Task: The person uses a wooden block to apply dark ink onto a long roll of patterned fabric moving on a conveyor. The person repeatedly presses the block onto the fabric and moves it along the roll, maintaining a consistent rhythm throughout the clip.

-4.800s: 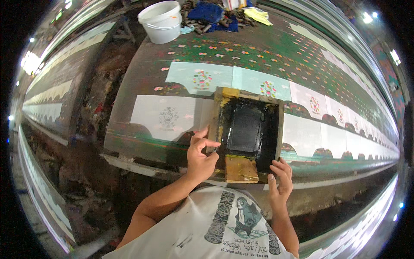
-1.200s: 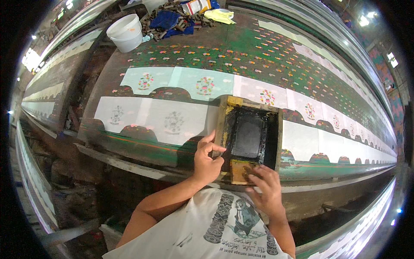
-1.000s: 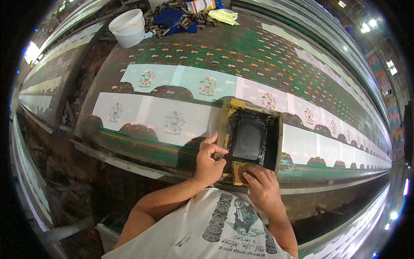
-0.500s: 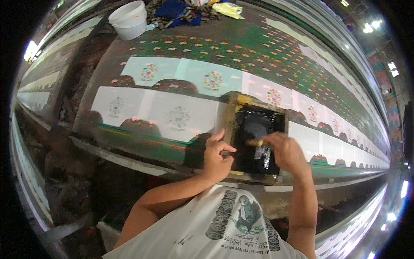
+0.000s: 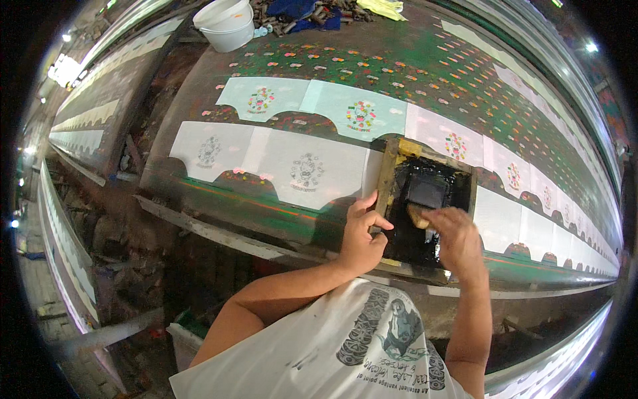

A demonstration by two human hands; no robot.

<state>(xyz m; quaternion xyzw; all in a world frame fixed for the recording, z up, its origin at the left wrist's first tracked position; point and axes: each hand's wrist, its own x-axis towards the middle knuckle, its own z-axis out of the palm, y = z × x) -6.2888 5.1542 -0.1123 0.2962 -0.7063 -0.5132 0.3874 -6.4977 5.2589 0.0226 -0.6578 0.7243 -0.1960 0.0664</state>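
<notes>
A wooden screen-printing frame (image 5: 467, 219) lies on the near row of white cut pieces, its mesh coated with wet black ink (image 5: 403, 247). My left hand (image 5: 364, 234) is at its left rail, fingers curled over the wood. Inside the frame, my right hand (image 5: 458, 243) is closed round a squeegee (image 5: 419, 216) with a pale wooden edge. The squeegee's lower part is hard to make out against the ink. To the left, a white piece (image 5: 276, 166) bears black line prints. Behind it, a pale green piece (image 5: 325, 106) carries coloured prints.
Rows of white pieces (image 5: 545, 233) run along the table to the right. A white bucket (image 5: 229, 33) stands at the far left, beside a dark blue cloth (image 5: 322, 20) and a yellow cloth (image 5: 385, 8). A pale rail (image 5: 199, 228) edges the near side.
The whole view has shifted, so the table and frame sit farther right in it. The squeegee is tilted more steeply in my right hand. My left hand stays at the frame's left rail.
</notes>
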